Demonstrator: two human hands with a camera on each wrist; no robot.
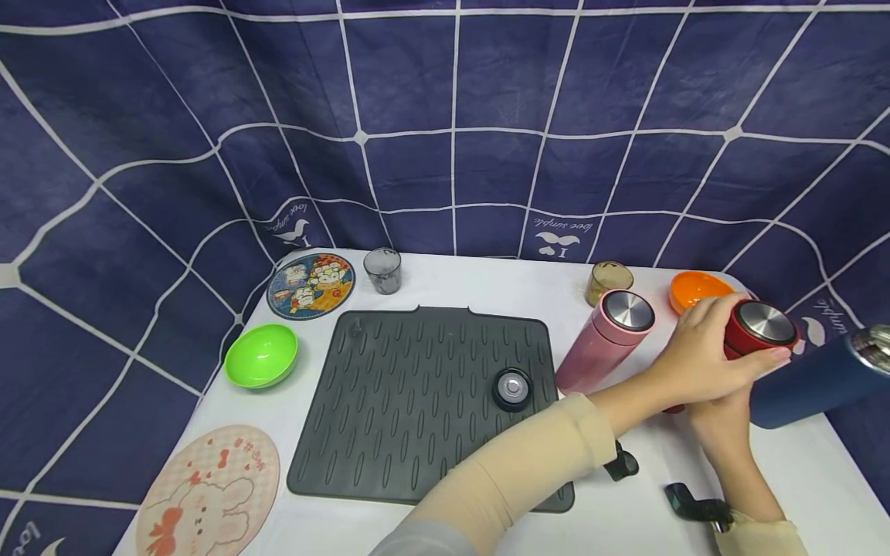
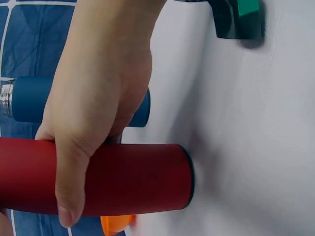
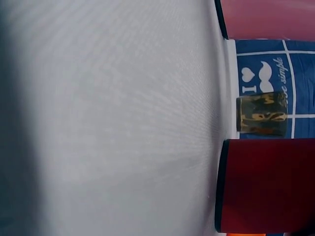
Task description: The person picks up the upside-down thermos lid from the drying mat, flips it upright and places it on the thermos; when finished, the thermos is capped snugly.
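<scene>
A red thermos flask (image 1: 761, 324) with a silver-topped lid stands at the right of the table, both hands on it. My left hand (image 1: 702, 351) grips it at the lid, thumb across the near side. Lower down, my right hand (image 1: 719, 425) holds the body; the left wrist view shows this same hand (image 2: 93, 108) wrapped round the red flask (image 2: 138, 177). Whether its base touches the table cannot be told. Just right is a blue flask (image 1: 799, 390); to the left stands a pink flask (image 1: 601, 344). The right wrist view catches only the red flask's lower end (image 3: 268, 184).
A dark grey ribbed mat (image 1: 417, 401) carries a round black piece (image 1: 512, 389) with a silver centre. Around it are a green bowl (image 1: 260, 357), a grey glass (image 1: 383, 270), an amber glass (image 1: 609, 283), an orange bowl (image 1: 695, 289) and two round placemats (image 1: 310, 286).
</scene>
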